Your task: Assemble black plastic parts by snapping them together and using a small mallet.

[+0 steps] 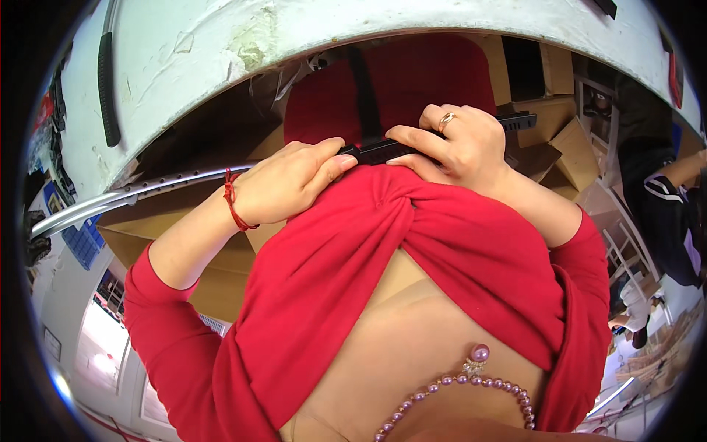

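My left hand (287, 180) is closed around the end of a silver metal tube (158, 184) with a row of small holes, which runs out to the left. A black slotted plastic handle (379, 151) emerges from between its thumb and fingers and passes to the right. My right hand (464, 147) grips that handle from above, fingers and thumb bent around it. Beyond the right hand, the handle's far end (519, 121) sticks out. Where tube and handle meet is hidden under my left hand.
A worn white tabletop (309, 22) curves across the far side, with a rod with a black grip (108, 88) on it. Below its edge are a red padded seat (434, 74) and open cardboard boxes (574, 155). Another person's dark clothing (663, 214) shows at right.
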`<state>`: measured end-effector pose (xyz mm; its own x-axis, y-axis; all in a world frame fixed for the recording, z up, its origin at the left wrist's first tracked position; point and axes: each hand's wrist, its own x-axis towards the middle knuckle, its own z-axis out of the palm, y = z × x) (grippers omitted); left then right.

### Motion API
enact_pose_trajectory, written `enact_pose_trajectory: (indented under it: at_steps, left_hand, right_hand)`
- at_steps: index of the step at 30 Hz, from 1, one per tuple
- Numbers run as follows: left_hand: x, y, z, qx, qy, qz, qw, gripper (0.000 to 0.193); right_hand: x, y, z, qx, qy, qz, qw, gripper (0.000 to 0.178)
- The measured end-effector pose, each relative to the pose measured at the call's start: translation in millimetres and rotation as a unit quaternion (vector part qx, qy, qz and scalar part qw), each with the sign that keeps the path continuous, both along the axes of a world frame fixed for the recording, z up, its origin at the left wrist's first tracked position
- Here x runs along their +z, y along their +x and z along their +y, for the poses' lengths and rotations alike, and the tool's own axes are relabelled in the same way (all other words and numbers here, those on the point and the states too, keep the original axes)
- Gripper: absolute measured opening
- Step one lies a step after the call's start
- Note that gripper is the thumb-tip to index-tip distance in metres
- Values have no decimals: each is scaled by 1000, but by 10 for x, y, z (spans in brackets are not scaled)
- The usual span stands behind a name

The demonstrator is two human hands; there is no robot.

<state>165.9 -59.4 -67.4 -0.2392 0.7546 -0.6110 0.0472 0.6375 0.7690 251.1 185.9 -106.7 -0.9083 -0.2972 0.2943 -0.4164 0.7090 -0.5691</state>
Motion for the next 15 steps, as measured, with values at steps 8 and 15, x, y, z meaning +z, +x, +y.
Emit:
enact_pose_trajectory:
  at_steps: [8,15]
  left_hand:
    - [14,-133,85,-50,-37,1,998,36]
    - [-3,-108,96,-55,-28,-22,998,33]
  right_hand:
    - [-90,90,-54,-41,-15,-6,999,27]
    - [-97,149,-17,-36,-9,-7,999,26]
